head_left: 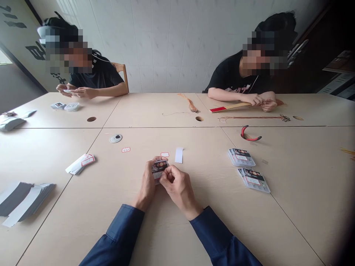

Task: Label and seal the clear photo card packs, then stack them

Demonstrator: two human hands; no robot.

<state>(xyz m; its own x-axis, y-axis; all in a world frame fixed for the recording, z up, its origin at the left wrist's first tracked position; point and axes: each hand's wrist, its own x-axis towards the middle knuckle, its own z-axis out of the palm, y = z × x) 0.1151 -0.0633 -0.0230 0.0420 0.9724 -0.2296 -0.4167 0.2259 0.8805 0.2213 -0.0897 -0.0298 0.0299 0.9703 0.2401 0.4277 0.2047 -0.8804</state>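
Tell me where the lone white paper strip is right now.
In the head view, the white strip lies near the picture's centre, just beyond your right hand and immediately right of a red-bordered label.

Two stacks of cases, one single case, one red-handled tool, two co-workers.

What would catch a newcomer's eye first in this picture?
Probably the small black-labelled case at centre, in the left hand, with the right hand against it. Next, the curved red object beyond the case stacks at right, then two people in black across the pale table.
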